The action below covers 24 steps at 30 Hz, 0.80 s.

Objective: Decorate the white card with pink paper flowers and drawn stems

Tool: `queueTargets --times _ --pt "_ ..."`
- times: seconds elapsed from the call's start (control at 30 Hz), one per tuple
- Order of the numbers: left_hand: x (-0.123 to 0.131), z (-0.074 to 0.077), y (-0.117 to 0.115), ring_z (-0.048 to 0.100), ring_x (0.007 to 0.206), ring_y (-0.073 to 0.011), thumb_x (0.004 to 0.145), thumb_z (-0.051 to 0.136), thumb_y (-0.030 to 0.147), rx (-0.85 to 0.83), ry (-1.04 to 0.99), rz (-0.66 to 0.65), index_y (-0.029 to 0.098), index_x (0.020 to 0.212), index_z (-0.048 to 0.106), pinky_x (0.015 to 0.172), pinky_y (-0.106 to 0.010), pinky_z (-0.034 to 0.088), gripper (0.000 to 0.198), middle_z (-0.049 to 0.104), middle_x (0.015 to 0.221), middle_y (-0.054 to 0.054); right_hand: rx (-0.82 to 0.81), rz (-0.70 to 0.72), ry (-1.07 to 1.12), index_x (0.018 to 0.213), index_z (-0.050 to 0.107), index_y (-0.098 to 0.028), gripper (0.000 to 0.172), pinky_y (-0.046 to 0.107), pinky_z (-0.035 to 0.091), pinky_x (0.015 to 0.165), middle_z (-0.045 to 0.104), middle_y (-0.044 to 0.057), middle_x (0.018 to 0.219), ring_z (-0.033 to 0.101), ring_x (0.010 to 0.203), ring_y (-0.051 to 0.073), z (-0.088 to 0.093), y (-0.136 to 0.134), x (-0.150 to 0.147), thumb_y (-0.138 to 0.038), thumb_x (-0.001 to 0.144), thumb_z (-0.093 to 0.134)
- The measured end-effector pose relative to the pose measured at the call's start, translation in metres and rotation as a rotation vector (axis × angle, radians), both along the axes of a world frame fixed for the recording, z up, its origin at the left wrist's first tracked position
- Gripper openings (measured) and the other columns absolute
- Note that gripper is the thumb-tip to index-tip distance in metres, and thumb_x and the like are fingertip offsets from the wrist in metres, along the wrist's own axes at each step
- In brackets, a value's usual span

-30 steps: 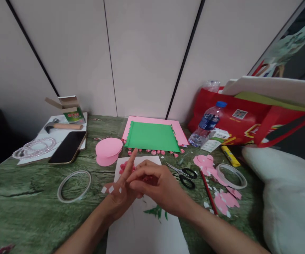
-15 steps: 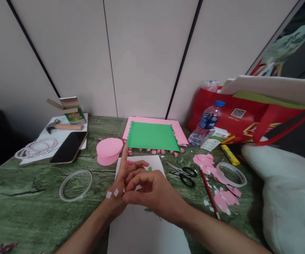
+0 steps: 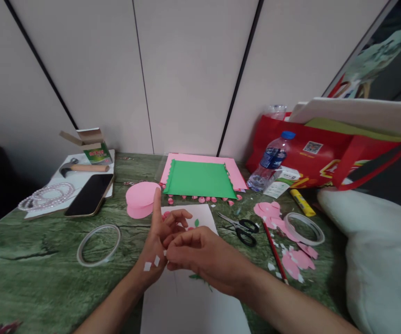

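Palm up over the white sheet (image 3: 193,308), my left hand (image 3: 155,246) has its index finger stretched out and the others loosely bent, holding nothing. Two small white tape pieces (image 3: 147,266) stick to its palm near the wrist. My right hand (image 3: 196,255) is pinched at the left palm, its thumb and index finger on another small white piece of tape (image 3: 165,253). Partly hidden beneath the hands, the sheet bears green paper leaves (image 3: 196,222) and pink paper bits (image 3: 166,215).
Green paper (image 3: 200,178) lies behind, with small pink rolls along its front. Pink paper circles (image 3: 141,199) and a tape roll (image 3: 99,246) are left. Scissors (image 3: 240,228), a red pencil (image 3: 275,253), pink scraps (image 3: 297,260) and another tape roll (image 3: 304,228) lie right.
My left hand has shifted slightly left and tilted. My right fingertips have closed in a pinch at the left palm, where a small white piece shows.
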<state>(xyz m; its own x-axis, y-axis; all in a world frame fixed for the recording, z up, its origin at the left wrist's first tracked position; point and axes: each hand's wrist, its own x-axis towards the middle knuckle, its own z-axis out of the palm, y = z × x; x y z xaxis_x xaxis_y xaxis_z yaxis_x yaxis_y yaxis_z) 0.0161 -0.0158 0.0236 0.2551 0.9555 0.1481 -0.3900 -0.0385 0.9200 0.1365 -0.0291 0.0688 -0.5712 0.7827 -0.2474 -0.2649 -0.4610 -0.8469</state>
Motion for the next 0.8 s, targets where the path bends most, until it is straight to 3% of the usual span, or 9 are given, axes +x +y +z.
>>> queueTargets --times 0.1,0.2,0.3,0.37,0.43,0.57,0.7,0.8 --pt "0.001 0.002 0.003 0.052 0.078 -0.0156 0.062 0.072 0.052 0.016 0.027 0.028 0.037 0.141 -0.008 0.070 -0.030 0.044 0.113 0.056 0.101 -0.004 0.021 0.026 -0.016 0.054 0.063 -0.017 0.020 0.025 0.041 0.067 0.056 -0.002 0.064 0.049 0.062 0.008 0.003 0.000 0.003 -0.032 0.055 0.076" --pt "-0.002 0.000 0.010 0.053 0.079 -0.0178 0.052 0.068 0.068 0.072 0.034 0.079 0.034 0.141 -0.009 0.072 -0.032 0.044 0.122 0.057 0.098 -0.005 0.162 0.045 -0.147 0.056 0.061 -0.016 0.016 0.025 0.041 0.063 0.054 -0.003 0.062 0.049 0.060 0.008 0.004 0.012 0.015 -0.028 0.063 0.069" --pt "-0.008 -0.006 0.018 0.054 0.089 -0.0216 0.055 0.061 0.074 0.201 0.089 0.099 0.031 0.141 -0.013 0.081 -0.037 0.042 0.121 0.054 0.102 -0.007 0.494 0.070 -0.439 0.065 0.060 -0.015 0.012 0.024 0.040 0.060 0.056 -0.002 0.063 0.050 0.059 0.009 -0.005 0.042 0.037 -0.023 0.073 0.060" --pt "-0.013 -0.010 0.020 0.053 0.097 -0.0238 0.064 0.055 0.072 0.279 0.200 0.119 0.029 0.141 -0.013 0.089 -0.041 0.039 0.111 0.051 0.108 -0.009 0.754 -0.025 -0.702 0.068 0.060 -0.015 0.009 0.024 0.039 0.063 0.060 0.000 0.071 0.052 0.065 0.011 -0.019 0.066 0.052 -0.019 0.075 0.056" --pt "-0.016 -0.014 0.020 0.052 0.101 -0.0247 0.072 0.048 0.068 0.321 0.335 0.149 0.029 0.141 -0.013 0.093 -0.045 0.037 0.101 0.047 0.115 -0.010 0.890 -0.049 -0.932 0.073 0.061 -0.014 0.009 0.024 0.039 0.062 0.063 0.002 0.075 0.053 0.066 0.012 -0.035 0.086 0.064 -0.015 0.078 0.053" --pt "-0.018 -0.020 0.015 0.051 0.107 -0.0272 0.079 0.046 0.062 0.360 0.509 0.173 0.029 0.141 -0.015 0.096 -0.049 0.036 0.093 0.042 0.123 -0.013 0.951 0.080 -0.964 0.086 0.060 -0.014 0.013 0.023 0.041 0.066 0.064 0.003 0.083 0.056 0.074 0.013 -0.058 0.102 0.072 -0.010 0.075 0.058" --pt "-0.014 -0.030 0.013 0.052 0.107 -0.0302 0.072 0.053 0.064 0.341 0.519 0.219 0.027 0.142 -0.014 0.095 -0.050 0.039 0.104 0.043 0.124 -0.015 0.985 0.162 -0.878 0.097 0.055 -0.015 0.031 0.021 0.041 0.065 0.063 0.001 0.085 0.054 0.075 0.012 -0.063 0.100 0.069 -0.010 0.069 0.067" --pt "-0.012 -0.040 0.015 0.055 0.104 -0.0303 0.069 0.050 0.070 0.388 0.561 0.250 0.026 0.141 -0.015 0.090 -0.052 0.043 0.106 0.043 0.121 -0.015 0.976 0.189 -0.868 0.100 0.052 -0.018 0.035 0.021 0.040 0.063 0.062 -0.002 0.079 0.055 0.071 0.011 -0.066 0.101 0.068 -0.011 0.070 0.068"
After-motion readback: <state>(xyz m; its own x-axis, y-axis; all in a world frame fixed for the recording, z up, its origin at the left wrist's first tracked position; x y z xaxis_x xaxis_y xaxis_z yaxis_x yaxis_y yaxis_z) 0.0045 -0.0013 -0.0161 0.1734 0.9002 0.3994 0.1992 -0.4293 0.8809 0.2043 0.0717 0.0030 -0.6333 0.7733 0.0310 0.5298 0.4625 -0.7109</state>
